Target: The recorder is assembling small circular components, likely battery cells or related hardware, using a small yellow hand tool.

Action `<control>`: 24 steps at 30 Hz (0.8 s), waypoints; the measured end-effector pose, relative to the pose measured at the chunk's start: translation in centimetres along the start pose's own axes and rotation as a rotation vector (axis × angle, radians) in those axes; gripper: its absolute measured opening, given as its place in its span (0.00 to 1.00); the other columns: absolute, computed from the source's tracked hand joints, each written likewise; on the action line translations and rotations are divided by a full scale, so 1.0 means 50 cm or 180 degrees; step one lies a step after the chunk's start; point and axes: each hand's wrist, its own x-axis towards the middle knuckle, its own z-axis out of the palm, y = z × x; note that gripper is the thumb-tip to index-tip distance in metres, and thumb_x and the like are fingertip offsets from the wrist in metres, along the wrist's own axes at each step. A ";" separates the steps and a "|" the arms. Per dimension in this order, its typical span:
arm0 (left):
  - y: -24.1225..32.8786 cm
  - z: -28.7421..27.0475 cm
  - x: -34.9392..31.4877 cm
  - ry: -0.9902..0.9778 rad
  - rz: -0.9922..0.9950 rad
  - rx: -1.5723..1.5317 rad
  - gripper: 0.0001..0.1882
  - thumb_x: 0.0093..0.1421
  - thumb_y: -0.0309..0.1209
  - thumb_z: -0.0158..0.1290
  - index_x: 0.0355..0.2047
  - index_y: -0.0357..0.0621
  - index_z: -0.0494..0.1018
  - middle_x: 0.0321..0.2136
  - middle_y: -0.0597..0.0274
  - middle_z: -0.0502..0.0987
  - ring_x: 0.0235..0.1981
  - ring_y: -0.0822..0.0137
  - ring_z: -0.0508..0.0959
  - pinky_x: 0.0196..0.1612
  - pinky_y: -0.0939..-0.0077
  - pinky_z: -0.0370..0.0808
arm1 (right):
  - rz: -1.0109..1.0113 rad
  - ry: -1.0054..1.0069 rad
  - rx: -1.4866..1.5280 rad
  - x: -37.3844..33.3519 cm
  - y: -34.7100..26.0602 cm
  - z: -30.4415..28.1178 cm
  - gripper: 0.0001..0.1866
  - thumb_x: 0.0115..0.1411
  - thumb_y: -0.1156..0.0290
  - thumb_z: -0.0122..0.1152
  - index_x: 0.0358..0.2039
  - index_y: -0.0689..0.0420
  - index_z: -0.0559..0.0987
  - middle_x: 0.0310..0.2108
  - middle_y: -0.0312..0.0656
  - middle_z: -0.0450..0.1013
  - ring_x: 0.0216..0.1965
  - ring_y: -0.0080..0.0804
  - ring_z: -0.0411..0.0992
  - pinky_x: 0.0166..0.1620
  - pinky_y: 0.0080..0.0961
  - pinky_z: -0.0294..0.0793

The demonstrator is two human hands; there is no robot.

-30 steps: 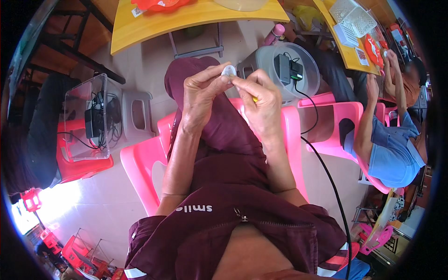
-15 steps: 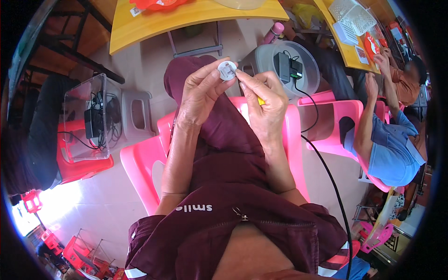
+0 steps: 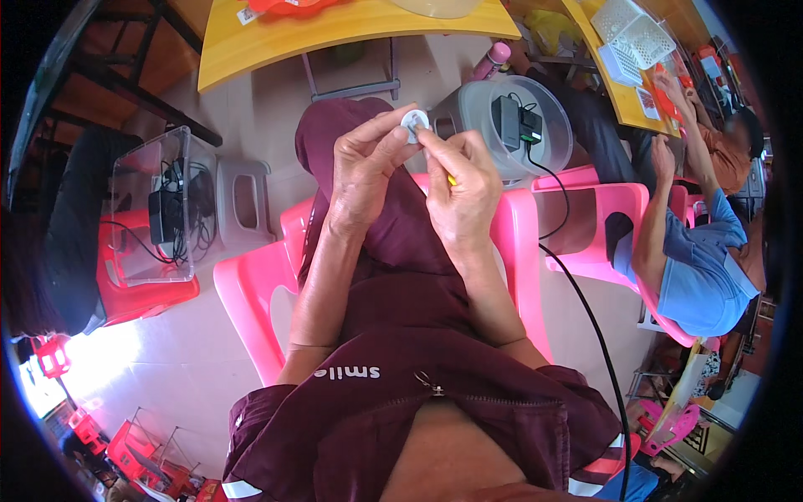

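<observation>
My left hand [image 3: 361,167] pinches a small round white disc [image 3: 408,120] by its edge, above my raised knee. Grey detail shows on the disc's face, too small to make out. From the right, my right hand [image 3: 465,192] reaches in with a fingertip at the disc's face. Its other fingers are curled round a small yellow thing [image 3: 452,180], of which only a bit shows.
Ahead is a yellow table [image 3: 351,38] with a red tray [image 3: 293,7]. A clear tub [image 3: 556,125] with black adapters stands right, its cable running past a pink chair [image 3: 585,201]. Left, a clear box [image 3: 138,201] rests on a red stool. Co-workers sit at right.
The right fingertip has moved from the disc's right edge onto its face. Both hands and the disc have shifted slightly.
</observation>
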 end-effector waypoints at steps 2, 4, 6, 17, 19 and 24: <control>-0.004 -0.002 -0.001 0.0041 0.0066 0.0116 0.14 0.60 0.23 0.50 0.47 0.35 0.72 0.41 0.59 0.75 0.44 0.69 0.76 0.47 0.74 0.76 | -0.0059 -0.0044 -0.0409 -0.002 0.000 0.003 0.14 0.49 0.79 0.62 0.37 0.49 0.81 0.24 0.38 0.64 0.20 0.34 0.69 0.22 0.30 0.67; -0.008 -0.004 -0.002 0.0080 0.0130 0.0233 0.14 0.60 0.23 0.50 0.47 0.35 0.72 0.40 0.59 0.75 0.44 0.69 0.76 0.47 0.74 0.76 | -0.0037 -0.0100 -0.0510 -0.002 -0.003 0.002 0.14 0.49 0.79 0.62 0.37 0.49 0.81 0.24 0.38 0.63 0.20 0.35 0.69 0.22 0.30 0.68; -0.010 -0.005 -0.003 0.0128 0.0160 0.0311 0.14 0.60 0.24 0.50 0.47 0.34 0.72 0.42 0.57 0.75 0.44 0.68 0.75 0.48 0.73 0.76 | -0.0016 -0.0157 -0.0610 -0.002 -0.001 0.000 0.15 0.49 0.79 0.62 0.37 0.49 0.81 0.24 0.38 0.63 0.21 0.35 0.69 0.23 0.30 0.68; -0.005 0.005 0.000 -0.0093 -0.0004 -0.0244 0.15 0.62 0.23 0.46 0.49 0.34 0.70 0.45 0.53 0.75 0.47 0.63 0.75 0.51 0.69 0.74 | 0.0047 -0.0141 0.0561 0.003 0.023 0.004 0.15 0.52 0.80 0.60 0.41 0.51 0.81 0.21 0.39 0.62 0.19 0.28 0.64 0.23 0.25 0.63; -0.007 0.004 0.000 -0.0086 -0.0009 -0.0196 0.15 0.62 0.23 0.46 0.49 0.34 0.70 0.44 0.53 0.75 0.47 0.63 0.75 0.51 0.70 0.73 | 0.0113 -0.0100 0.0585 0.000 0.024 0.010 0.15 0.52 0.80 0.60 0.40 0.51 0.81 0.21 0.39 0.63 0.19 0.28 0.64 0.23 0.25 0.64; -0.009 0.006 0.000 -0.0117 0.0043 -0.0266 0.15 0.62 0.23 0.46 0.49 0.34 0.70 0.44 0.53 0.75 0.47 0.63 0.75 0.51 0.71 0.73 | -0.0025 -0.0004 0.0374 -0.001 0.027 0.013 0.14 0.52 0.81 0.59 0.40 0.52 0.81 0.22 0.40 0.64 0.20 0.29 0.65 0.23 0.25 0.64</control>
